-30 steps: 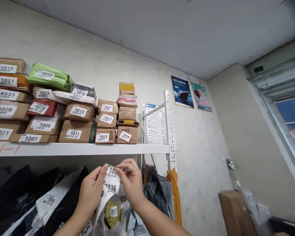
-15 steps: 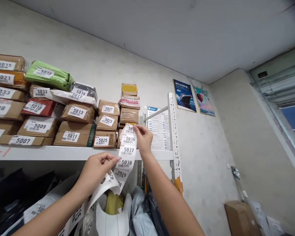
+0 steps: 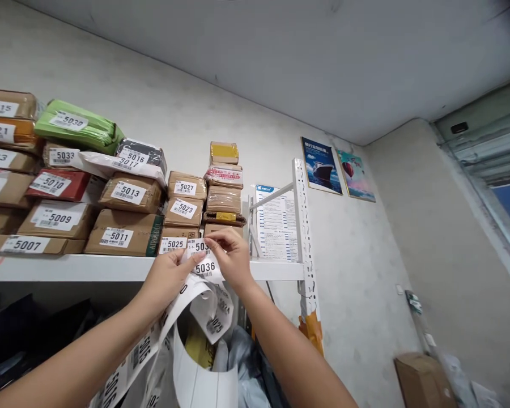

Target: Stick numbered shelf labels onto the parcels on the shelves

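I've got the label strip [image 3: 205, 267] in front of the white shelf [image 3: 110, 268], trailing below it. Left hand [image 3: 165, 279] pinches the strip's left side, right hand [image 3: 233, 258] pinches its top right corner. Step looks like peeling the end label; next calls for firm left grip, gentle right-hand pull

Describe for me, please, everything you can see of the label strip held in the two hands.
The label strip is white, paper-like, and printed with black numbers and barcodes. The left hand and right hand pinch its upper end, in front of the shelf's front edge. Fingers partly cover the top label's number; the one below reads 5036. Lower down, the strip curls in loops.
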`<state>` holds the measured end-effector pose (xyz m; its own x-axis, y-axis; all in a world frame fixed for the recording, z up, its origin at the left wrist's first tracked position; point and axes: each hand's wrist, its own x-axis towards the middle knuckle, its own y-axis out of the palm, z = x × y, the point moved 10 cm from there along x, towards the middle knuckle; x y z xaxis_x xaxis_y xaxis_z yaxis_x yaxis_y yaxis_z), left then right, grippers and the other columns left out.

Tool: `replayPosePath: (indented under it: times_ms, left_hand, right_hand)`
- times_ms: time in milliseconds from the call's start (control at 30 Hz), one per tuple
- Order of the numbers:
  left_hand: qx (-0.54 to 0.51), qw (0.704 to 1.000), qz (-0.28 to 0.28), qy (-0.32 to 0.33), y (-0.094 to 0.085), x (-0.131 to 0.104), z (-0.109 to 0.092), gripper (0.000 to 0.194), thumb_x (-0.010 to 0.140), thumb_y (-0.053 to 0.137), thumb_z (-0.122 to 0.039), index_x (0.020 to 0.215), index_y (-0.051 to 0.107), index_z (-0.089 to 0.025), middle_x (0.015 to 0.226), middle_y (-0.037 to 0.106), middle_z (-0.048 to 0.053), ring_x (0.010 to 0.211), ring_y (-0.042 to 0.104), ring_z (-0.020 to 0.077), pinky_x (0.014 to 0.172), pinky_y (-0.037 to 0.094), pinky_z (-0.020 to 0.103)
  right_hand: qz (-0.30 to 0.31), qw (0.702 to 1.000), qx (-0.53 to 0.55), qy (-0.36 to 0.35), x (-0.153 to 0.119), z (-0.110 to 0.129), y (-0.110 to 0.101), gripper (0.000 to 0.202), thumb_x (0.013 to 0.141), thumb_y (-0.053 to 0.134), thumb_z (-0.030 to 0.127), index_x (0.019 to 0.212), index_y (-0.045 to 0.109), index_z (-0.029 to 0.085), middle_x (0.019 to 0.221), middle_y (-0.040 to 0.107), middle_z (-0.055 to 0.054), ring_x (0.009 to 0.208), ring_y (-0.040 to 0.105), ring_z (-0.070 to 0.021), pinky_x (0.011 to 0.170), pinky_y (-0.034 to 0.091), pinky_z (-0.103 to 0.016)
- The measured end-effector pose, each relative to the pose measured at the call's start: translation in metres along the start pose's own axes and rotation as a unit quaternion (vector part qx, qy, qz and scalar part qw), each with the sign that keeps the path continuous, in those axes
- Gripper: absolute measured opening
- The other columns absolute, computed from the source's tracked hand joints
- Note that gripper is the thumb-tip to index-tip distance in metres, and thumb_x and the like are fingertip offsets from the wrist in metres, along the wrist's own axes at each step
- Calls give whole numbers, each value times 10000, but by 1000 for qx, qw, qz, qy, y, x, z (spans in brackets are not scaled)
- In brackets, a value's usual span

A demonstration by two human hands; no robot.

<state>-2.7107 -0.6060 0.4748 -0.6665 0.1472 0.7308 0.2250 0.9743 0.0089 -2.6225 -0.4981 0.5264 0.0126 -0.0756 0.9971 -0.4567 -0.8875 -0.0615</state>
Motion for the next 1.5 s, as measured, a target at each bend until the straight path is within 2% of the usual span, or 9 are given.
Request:
replayPosePath:
  times_ms: [200, 300, 400, 500, 667, 1067, 1200, 1333, 1500]
  left_hand:
    - [99, 991, 72, 59, 18, 3, 3, 577, 662, 532, -697, 478, 253, -226, 447, 247, -76, 432, 251, 85, 461, 195, 234]
    - [216, 966, 121, 77, 21, 14, -14, 593, 743, 380, -723, 448, 383, -210, 443, 442, -13, 434, 400, 134, 473, 264, 253]
    - [418, 896, 83, 127, 16, 37, -53, 506, 781, 385, -654, 803, 650, -223, 789, 701, 82, 711, 623, 262, 587, 383, 301]
    - [570, 804, 40, 167, 24, 63, -87, 566, 760, 490, -528, 1249, 496, -244, 1007, 702, 147, 893, 641, 356, 672, 449, 381]
    - [648, 724, 45, 234, 60, 83, -104, 474, 755, 522, -371, 1204, 522, -221, 1006, 699, 153, 927, 649, 353, 722, 498, 421]
    - [670, 699, 32, 248, 71, 84, -106, 380, 786, 462, -382, 1067, 591, -161, 934, 703, 150, 879, 662, 317, 706, 496, 375]
    - [681, 676, 32, 280, 78, 81, -111, 418, 809, 478, -394, 1115, 575, -127, 961, 696, 152, 915, 650, 311, 752, 479, 375]
    - [694, 660, 39, 284, 87, 83, -110, 299, 809, 535, -325, 1025, 623, -138, 931, 702, 179, 916, 646, 336, 770, 471, 411]
    - [668, 694, 51, 263, 94, 87, -107, 227, 782, 591, -244, 977, 666, -155, 984, 692, 162, 1006, 605, 334, 878, 412, 438]
  right_hand:
    - [-88, 996, -8, 26, 30, -29, -45, 120, 776, 640, 308, 786, 690, 200, 772, 659, -32, 717, 597, -157, 620, 493, -282]
    - [-43, 995, -30, 86, 55, -61, -56, 140, 735, 656, 317, 776, 697, 190, 747, 683, -36, 669, 598, -166, 586, 495, -292]
    - [5, 992, -95, 82, 70, -75, -56, 92, 725, 649, 257, 759, 708, 194, 760, 691, -39, 661, 592, -166, 647, 498, -323]
    - [-4, 990, -135, 49, 75, -74, -55, 80, 736, 640, 235, 766, 710, 211, 784, 686, -30, 677, 592, -164, 690, 496, -330]
    - [-1, 978, -206, 3, 77, -64, -48, 83, 758, 621, 185, 759, 696, 220, 751, 652, -8, 646, 580, -146, 676, 498, -303]
    - [78, 865, -484, -104, 81, -27, -29, 208, 795, 628, 245, 999, 625, 205, 981, 549, -100, 811, 562, -240, 676, 459, -383]
    - [181, 877, -386, -220, 71, -30, -15, 146, 817, 594, 166, 947, 652, 198, 958, 622, -76, 940, 556, -226, 806, 472, -369]
    - [175, 898, -336, -221, 74, -44, -28, 178, 807, 638, 261, 961, 663, 176, 950, 650, -89, 894, 575, -220, 781, 493, -367]
    - [182, 888, -364, -212, 78, -49, -30, 209, 764, 684, 229, 970, 664, 198, 921, 648, -64, 865, 574, -217, 771, 494, -367]
